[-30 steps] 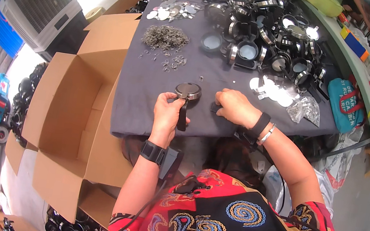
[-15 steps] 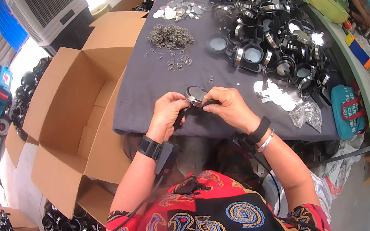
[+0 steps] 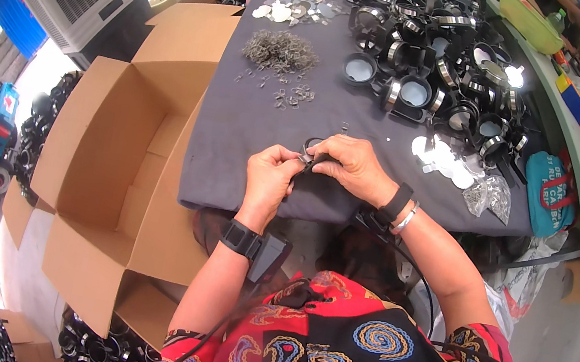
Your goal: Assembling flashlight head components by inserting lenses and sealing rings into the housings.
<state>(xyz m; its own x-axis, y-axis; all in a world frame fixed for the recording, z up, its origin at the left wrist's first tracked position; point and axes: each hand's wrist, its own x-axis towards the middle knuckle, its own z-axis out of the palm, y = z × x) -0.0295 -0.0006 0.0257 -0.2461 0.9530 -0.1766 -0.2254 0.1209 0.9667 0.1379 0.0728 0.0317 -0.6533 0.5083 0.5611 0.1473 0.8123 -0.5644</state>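
Near the front edge of the cloth-covered table, I hold a black-strapped watch [image 3: 311, 143] between my two hands. My left hand [image 3: 271, 178] pinches the strap below the case. On the other side, the fingers of my right hand [image 3: 353, 167] are closed on the strap and cover most of the case. Just beyond my hands lies one small metal buckle [image 3: 345, 127]. Farther back are a heap of similar wire-like buckles [image 3: 280, 51] and, to the right, a large pile of black-strapped watches [image 3: 425, 54].
White and grey discs [image 3: 289, 12] lie at the far left, more white discs [image 3: 447, 162] at right beside a clear bag of small parts [image 3: 490, 197]. A teal pouch [image 3: 547, 184] sits at the right edge. An open cardboard box [image 3: 114, 142] stands left of the table [image 3: 235, 140].
My hands have drawn closer together, and the watch has tilted so that its round face no longer shows. The whole view has shifted slightly.
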